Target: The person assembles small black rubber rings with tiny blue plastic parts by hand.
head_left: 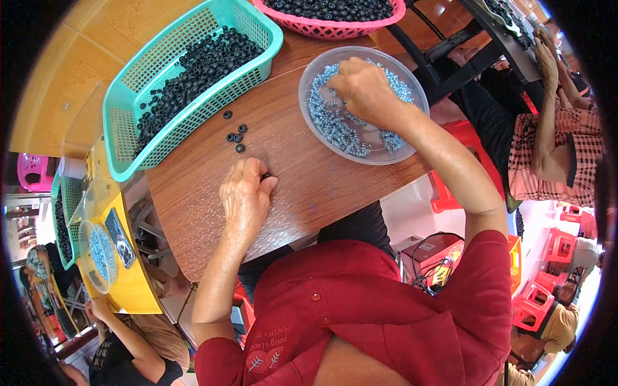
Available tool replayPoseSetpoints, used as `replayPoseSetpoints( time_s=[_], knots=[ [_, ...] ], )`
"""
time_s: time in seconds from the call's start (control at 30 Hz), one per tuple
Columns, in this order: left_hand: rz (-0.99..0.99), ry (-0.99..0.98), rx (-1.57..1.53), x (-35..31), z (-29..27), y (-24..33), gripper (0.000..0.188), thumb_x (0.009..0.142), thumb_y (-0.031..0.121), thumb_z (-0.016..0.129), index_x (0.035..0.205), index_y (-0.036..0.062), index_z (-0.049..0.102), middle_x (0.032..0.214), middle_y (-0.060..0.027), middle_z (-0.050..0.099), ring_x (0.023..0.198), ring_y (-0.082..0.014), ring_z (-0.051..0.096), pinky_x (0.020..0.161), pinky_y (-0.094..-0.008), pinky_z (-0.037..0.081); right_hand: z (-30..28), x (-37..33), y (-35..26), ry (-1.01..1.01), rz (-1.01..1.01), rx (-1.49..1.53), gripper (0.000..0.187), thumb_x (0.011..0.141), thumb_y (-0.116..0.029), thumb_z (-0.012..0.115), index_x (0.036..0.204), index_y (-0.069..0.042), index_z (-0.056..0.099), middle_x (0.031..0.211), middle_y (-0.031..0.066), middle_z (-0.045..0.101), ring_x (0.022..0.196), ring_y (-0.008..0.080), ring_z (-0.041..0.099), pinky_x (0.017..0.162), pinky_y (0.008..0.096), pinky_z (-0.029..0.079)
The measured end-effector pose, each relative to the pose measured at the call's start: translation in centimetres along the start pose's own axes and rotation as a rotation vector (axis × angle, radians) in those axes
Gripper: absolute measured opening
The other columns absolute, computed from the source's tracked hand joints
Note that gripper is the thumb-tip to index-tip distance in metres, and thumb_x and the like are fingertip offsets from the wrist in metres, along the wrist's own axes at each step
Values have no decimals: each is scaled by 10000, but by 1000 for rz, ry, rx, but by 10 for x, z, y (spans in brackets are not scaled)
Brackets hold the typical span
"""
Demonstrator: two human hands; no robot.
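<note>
Wood table [296, 212]: left hand [244, 193] pinching a black bit [266, 175], loose bits [238, 137] just beyond it, right hand [365, 89] over the bowl [373, 137], can't tell its grip tbh.

The tabletop [193, 212] shows reddish-brown wood grain under a glossy finish, its glare pebbly toward the near left. At far left, the teal basket [206, 103] is smooth, faintly shiny plastic lattice; the far pink basket [341, 27] is plastic too. The black pieces [203, 67] look dull with soft highlights (rubber or plastic, I cannot tell). To the right, a smooth, translucent plastic bowl [386, 154] contains shiny, metallic-looking bits [347, 138]. The near red shirt [386, 296] is matt cloth.
</note>
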State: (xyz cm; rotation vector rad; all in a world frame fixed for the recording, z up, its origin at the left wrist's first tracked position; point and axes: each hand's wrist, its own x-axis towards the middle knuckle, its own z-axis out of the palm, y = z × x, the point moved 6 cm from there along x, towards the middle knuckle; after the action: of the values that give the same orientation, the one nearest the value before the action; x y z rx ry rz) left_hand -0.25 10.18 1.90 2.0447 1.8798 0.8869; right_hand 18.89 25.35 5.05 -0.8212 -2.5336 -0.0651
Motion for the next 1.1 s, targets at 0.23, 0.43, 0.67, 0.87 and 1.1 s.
replayPoseSetpoints(
  time_s=[0.23, 0.43, 0.67, 0.87, 1.1],
  knots=[
    [-256, -20, -420, -18, -5, 2, 213, 702, 17, 744, 889, 9, 641, 699, -46, 592, 613, -138, 576, 545, -277, 448, 20, 2, -14, -54, -173, -194, 59, 625, -77, 627, 629, -20, 616, 730, 156, 585, 741, 309, 580, 643, 411, 477],
    [-654, -97, -1306, -26, 12, -4, 218, 754, 7, 730, 945, -19, 629, 758, -48, 650, 644, -111, 603, 542, -193, 448, 30, 6, -13, -108, -172, -274, 82, 608, -18, 608, 689, -30, 602, 744, 125, 554, 770, 294, 550, 671, 387, 470],
    [-642, -124, -1663, -28, 12, 2, 210, 849, 98, 660, 1006, -32, 607, 780, -105, 646, 637, -135, 593, 575, -234, 464, -15, 8, -52, 101, -7, 179, 95, 672, -46, 646, 663, -18, 556, 705, 136, 558, 731, 313, 556, 638, 421, 452],
    [-663, -96, -1741, -33, 12, 6, 216, 889, 116, 612, 1035, -40, 585, 813, -137, 642, 635, -158, 584, 583, -281, 473, -33, -8, -101, 86, 191, 675, 84, 720, -47, 687, 753, -11, 618, 690, 77, 556, 647, 211, 534, 573, 317, 416],
    [-570, -1, -1620, -36, 2, 14, 199, 885, 69, 610, 1042, -49, 574, 833, -126, 648, 651, -150, 606, 575, -261, 495, -30, -17, -132, 70, 142, 838, 78, 726, -24, 697, 761, -10, 629, 677, 47, 554, 630, 155, 519, 555, 274, 389]
  ],
)
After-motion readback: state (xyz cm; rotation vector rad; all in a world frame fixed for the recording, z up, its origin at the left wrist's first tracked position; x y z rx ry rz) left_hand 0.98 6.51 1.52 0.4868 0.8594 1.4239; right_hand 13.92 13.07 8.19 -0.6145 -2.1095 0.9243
